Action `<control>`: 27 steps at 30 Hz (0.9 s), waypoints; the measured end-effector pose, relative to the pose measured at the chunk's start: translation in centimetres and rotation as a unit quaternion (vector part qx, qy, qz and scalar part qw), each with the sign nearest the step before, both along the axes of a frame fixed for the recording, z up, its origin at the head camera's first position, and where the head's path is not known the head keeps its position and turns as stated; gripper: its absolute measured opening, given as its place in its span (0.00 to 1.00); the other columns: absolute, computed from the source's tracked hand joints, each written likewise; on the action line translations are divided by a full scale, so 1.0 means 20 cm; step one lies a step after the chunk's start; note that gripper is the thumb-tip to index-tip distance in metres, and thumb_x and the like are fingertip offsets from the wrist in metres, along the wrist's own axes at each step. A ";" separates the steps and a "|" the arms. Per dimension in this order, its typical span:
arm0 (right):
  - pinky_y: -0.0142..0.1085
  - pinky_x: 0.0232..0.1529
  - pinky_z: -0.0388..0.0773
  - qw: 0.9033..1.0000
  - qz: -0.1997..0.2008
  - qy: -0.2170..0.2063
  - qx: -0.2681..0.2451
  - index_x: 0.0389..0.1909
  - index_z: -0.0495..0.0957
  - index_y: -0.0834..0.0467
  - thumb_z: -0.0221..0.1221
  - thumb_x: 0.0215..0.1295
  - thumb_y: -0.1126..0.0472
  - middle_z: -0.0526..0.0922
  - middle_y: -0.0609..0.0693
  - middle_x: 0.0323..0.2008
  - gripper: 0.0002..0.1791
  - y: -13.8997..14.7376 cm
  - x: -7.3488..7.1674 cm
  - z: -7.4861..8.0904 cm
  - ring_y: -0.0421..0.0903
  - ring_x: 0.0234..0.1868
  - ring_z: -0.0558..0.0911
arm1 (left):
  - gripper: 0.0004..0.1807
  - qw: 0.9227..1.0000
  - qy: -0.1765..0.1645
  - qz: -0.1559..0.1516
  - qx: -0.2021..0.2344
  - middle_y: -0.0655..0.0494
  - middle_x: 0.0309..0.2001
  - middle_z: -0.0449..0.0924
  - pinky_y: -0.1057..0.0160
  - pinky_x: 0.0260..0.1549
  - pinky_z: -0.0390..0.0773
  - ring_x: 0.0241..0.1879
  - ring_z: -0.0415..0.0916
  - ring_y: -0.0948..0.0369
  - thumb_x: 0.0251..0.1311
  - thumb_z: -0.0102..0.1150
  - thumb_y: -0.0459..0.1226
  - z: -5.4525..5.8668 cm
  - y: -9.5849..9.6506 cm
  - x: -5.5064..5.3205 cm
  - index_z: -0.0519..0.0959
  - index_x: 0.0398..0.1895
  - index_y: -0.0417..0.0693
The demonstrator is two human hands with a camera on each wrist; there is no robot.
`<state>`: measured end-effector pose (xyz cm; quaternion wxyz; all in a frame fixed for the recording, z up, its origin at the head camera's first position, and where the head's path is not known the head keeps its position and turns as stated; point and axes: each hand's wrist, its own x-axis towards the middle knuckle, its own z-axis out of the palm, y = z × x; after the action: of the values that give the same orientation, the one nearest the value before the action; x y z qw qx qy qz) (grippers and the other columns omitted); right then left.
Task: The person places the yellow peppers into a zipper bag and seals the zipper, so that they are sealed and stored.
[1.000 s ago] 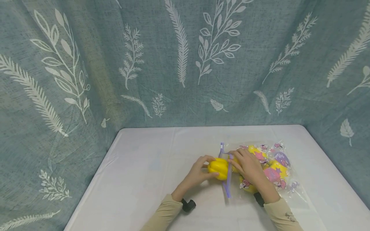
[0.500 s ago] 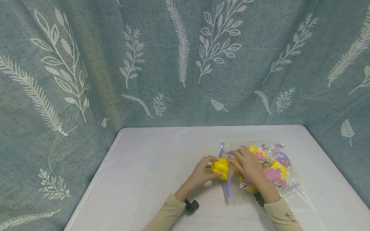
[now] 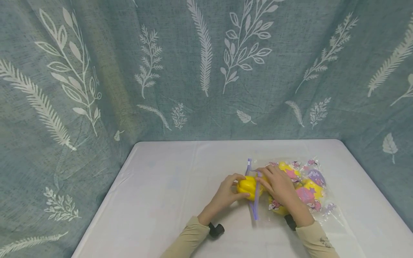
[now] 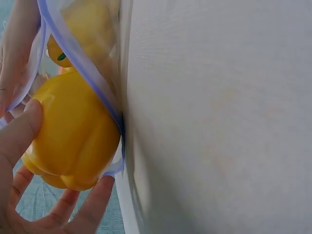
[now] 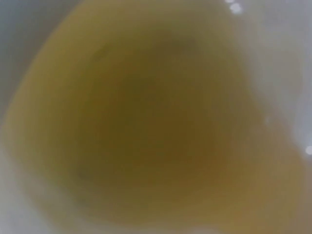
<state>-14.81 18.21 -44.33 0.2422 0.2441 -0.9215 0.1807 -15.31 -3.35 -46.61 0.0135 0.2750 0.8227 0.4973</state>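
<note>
My left hand holds a yellow bell pepper at the mouth of a clear zip bag with purple edging. In the left wrist view, the thumb lies along one side of the pepper and the fingers spread under its lobed end. Part of the pepper is inside the purple rim. My right hand lies over the bag and pinches its upper rim, lifting it away from the lower one. More yellow peppers are in the bag behind pink and purple prints. The right wrist view is a yellow blur.
A white cloth covers the table. Behind it hangs a blue-green curtain with white leaf patterns. Black wrist cameras show below both wrists, one a small black cylinder near the left sleeve.
My left hand has moved right, pushing the bell pepper further into the bag's mouth. My right hand has stayed nearly still on the rim.
</note>
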 end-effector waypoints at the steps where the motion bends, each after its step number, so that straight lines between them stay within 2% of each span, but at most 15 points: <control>1: 0.39 0.33 0.77 1.000 0.001 0.001 0.000 0.48 0.76 0.52 0.59 0.60 0.50 0.78 0.47 0.38 0.17 0.00 0.00 0.00 0.46 0.38 0.77 | 0.27 1.000 0.003 0.005 -0.004 0.53 0.50 0.75 0.59 0.50 0.76 0.50 0.71 0.56 0.47 0.69 0.43 0.00 0.00 0.00 0.72 0.50 0.46; 6: 0.38 0.33 0.76 1.000 0.001 0.006 0.002 0.47 0.76 0.52 0.59 0.60 0.50 0.77 0.47 0.37 0.16 0.00 0.00 0.00 0.46 0.38 0.76 | 0.28 1.000 0.002 0.021 -0.017 0.54 0.50 0.77 0.61 0.44 0.78 0.47 0.73 0.56 0.46 0.70 0.44 0.00 0.01 0.01 0.72 0.51 0.47; 12: 0.39 0.35 0.76 1.000 -0.003 -0.006 0.005 0.48 0.76 0.51 0.58 0.62 0.50 0.76 0.46 0.38 0.16 0.00 0.00 0.00 0.45 0.39 0.75 | 0.28 1.000 0.000 0.016 -0.011 0.52 0.51 0.77 0.61 0.43 0.80 0.47 0.75 0.54 0.47 0.69 0.44 -0.01 0.02 0.01 0.72 0.51 0.47; 21: 0.40 0.38 0.76 1.000 0.004 -0.010 0.000 0.48 0.76 0.51 0.58 0.61 0.51 0.76 0.46 0.38 0.16 0.00 0.00 0.01 0.45 0.40 0.76 | 0.26 1.000 -0.003 -0.008 0.004 0.51 0.53 0.76 0.59 0.47 0.79 0.49 0.75 0.53 0.51 0.66 0.43 -0.02 0.00 0.01 0.73 0.54 0.45; 27: 0.41 0.38 0.76 1.000 0.007 0.002 -0.002 0.48 0.76 0.52 0.59 0.61 0.51 0.77 0.47 0.37 0.16 0.00 -0.01 0.01 0.46 0.39 0.76 | 0.23 0.999 -0.025 -0.028 0.038 0.50 0.52 0.74 0.60 0.50 0.78 0.53 0.72 0.54 0.53 0.65 0.38 -0.02 -0.01 0.01 0.74 0.54 0.44</control>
<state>-15.00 18.14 -44.20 0.2430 0.2509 -0.9189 0.1835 -15.05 -3.62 -46.99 0.0373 0.2857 0.7945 0.5345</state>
